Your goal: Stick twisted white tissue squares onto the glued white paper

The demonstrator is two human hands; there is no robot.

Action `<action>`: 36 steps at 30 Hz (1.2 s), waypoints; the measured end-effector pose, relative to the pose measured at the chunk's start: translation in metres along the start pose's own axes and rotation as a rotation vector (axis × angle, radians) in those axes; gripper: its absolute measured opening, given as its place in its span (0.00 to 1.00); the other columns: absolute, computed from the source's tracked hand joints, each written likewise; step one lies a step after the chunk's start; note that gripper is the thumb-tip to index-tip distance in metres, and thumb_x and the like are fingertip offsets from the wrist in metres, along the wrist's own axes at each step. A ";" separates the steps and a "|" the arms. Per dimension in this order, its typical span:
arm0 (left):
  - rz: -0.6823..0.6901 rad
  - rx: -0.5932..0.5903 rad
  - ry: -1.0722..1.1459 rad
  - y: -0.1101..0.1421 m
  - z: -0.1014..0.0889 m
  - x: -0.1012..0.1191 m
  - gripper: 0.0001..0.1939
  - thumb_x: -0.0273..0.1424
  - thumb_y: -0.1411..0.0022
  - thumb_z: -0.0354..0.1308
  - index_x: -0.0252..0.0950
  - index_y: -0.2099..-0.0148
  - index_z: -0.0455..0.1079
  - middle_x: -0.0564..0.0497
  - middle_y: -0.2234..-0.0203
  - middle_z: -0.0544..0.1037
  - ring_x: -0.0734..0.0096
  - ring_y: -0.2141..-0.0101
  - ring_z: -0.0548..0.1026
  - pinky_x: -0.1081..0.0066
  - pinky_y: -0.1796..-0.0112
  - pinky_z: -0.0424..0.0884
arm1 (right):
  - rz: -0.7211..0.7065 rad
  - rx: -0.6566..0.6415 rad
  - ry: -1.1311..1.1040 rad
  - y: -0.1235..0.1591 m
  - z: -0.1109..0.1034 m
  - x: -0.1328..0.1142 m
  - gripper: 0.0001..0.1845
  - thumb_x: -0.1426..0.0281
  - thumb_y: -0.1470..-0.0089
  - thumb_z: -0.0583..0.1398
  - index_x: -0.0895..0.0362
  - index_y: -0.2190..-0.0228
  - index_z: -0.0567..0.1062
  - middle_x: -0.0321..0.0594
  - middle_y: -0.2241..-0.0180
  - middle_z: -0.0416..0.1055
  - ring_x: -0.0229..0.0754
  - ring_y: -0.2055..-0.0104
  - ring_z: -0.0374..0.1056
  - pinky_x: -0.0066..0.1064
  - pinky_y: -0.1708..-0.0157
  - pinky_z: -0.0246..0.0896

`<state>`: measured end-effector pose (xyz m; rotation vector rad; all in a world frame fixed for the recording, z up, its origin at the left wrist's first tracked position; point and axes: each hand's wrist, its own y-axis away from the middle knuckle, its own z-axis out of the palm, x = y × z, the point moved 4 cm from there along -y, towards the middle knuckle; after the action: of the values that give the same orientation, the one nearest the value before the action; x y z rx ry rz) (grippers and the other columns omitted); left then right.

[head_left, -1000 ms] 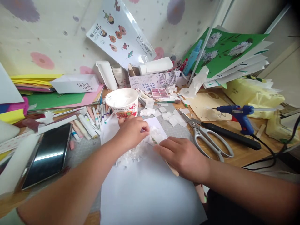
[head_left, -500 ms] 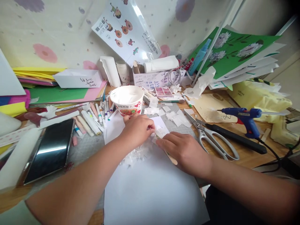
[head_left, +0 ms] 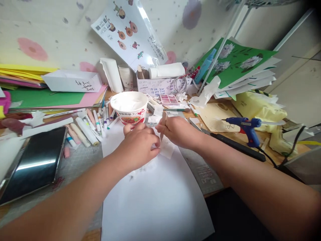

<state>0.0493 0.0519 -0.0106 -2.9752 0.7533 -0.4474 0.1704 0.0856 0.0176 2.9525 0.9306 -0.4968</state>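
Observation:
My right hand is closed around a wooden craft stick, held nearly upright with its lower end near a small square of white tissue paper. My left hand lies just left of it, fingers curled over the white paper; what they hold, if anything, is hidden. Crumpled tissue bits show below my left hand, partly covered by it. Under both hands a large white sheet is spread. Just beyond my left fingers stands a paper bowl with white content.
Markers and a dark-screened phone or tablet lie to the left. On the right are a blue glue gun with its cord, a black-handled tool and partly hidden scissors. A lettered box stands behind.
My right hand has moved up and left, and the craft stick has swung from slanting to nearly upright. The view has shifted; my right forearm now covers most of the scissors.

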 end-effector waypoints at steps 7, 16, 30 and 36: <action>0.076 -0.077 -0.057 0.006 0.001 0.004 0.12 0.32 0.41 0.53 0.47 0.70 0.77 0.54 0.66 0.79 0.52 0.56 0.63 0.45 0.55 0.47 | -0.115 -0.057 0.081 -0.017 0.005 -0.006 0.19 0.64 0.37 0.48 0.59 0.71 0.74 0.43 0.73 0.74 0.39 0.73 0.63 0.30 0.76 0.44; 0.065 -0.079 -0.051 0.005 0.000 0.007 0.14 0.30 0.40 0.51 0.45 0.74 0.75 0.53 0.69 0.79 0.51 0.54 0.63 0.41 0.52 0.43 | -0.075 -0.081 -0.032 -0.027 0.012 0.003 0.20 0.65 0.37 0.48 0.60 0.72 0.73 0.42 0.72 0.73 0.40 0.70 0.65 0.29 0.71 0.48; 0.115 -0.110 -0.112 0.007 -0.003 0.009 0.16 0.29 0.38 0.48 0.48 0.69 0.76 0.54 0.66 0.79 0.46 0.47 0.61 0.42 0.50 0.42 | 0.070 0.154 -0.439 -0.037 0.018 0.024 0.21 0.59 0.39 0.52 0.59 0.78 0.68 0.35 0.79 0.66 0.35 0.75 0.59 0.26 0.73 0.49; 0.124 -0.070 -0.065 0.007 -0.002 0.002 0.13 0.29 0.39 0.50 0.48 0.67 0.76 0.55 0.65 0.80 0.49 0.48 0.63 0.43 0.50 0.41 | 0.192 0.454 -0.716 -0.009 -0.013 0.049 0.23 0.56 0.37 0.44 0.56 0.77 0.63 0.30 0.84 0.55 0.33 0.82 0.53 0.25 0.80 0.52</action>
<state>0.0472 0.0446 -0.0089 -2.9675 0.9585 -0.3219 0.2072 0.1222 0.0162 2.7540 0.4850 -1.7811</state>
